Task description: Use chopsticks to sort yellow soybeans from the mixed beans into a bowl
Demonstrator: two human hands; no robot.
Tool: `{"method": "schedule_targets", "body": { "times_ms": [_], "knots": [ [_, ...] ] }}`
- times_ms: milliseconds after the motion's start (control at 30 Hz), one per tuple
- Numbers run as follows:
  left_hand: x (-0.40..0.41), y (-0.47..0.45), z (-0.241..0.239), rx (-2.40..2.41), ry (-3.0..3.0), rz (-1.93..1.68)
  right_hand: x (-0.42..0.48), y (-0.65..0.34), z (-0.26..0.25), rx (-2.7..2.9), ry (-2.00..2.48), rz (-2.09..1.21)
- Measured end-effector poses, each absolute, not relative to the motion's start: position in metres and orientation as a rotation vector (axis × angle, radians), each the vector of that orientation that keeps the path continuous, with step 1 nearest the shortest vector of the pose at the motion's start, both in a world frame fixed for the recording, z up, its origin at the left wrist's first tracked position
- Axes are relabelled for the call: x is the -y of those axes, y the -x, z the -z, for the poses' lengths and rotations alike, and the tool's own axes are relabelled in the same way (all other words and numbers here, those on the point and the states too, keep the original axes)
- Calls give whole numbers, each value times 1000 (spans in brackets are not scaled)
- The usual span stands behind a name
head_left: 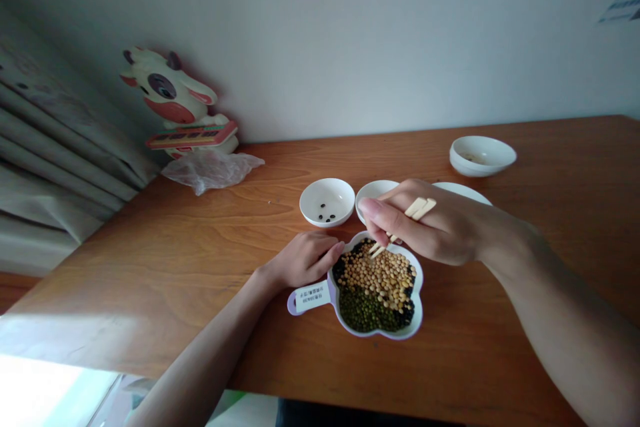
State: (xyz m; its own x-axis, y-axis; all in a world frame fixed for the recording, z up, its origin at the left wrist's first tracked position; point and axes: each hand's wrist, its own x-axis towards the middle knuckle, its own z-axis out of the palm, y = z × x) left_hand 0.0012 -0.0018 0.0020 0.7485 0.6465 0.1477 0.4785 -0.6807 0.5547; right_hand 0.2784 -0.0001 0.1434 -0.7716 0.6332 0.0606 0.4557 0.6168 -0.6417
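A flower-shaped white dish with a lilac rim (418, 293) holds mixed yellow, green and black beans. My left hand (305, 259) rests on the table, its fingers touching the dish's left edge above the labelled handle (309, 298). My right hand (430, 225) hovers over the dish and holds wooden chopsticks (400, 229), whose tips point down into the beans at the dish's far side. Behind the dish stands a small white bowl (327, 200) with a few black beans in it. A second white bowl (371, 192) and a third (466, 192) are partly hidden by my right hand.
Another white bowl (482, 155) sits at the back right of the wooden table (150, 267). A cow-shaped toy (175, 101) and a crumpled clear plastic bag (213, 169) lie at the back left by the wall. A curtain (50, 147) hangs at left.
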Motion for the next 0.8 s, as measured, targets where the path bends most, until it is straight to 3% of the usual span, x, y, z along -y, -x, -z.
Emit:
{"method": "schedule_targets", "body": {
  "times_ms": [800],
  "knots": [
    [1,-1,-2,-848,-2457,-466,0,-277,-139,2538,890,-890]
  ]
}}
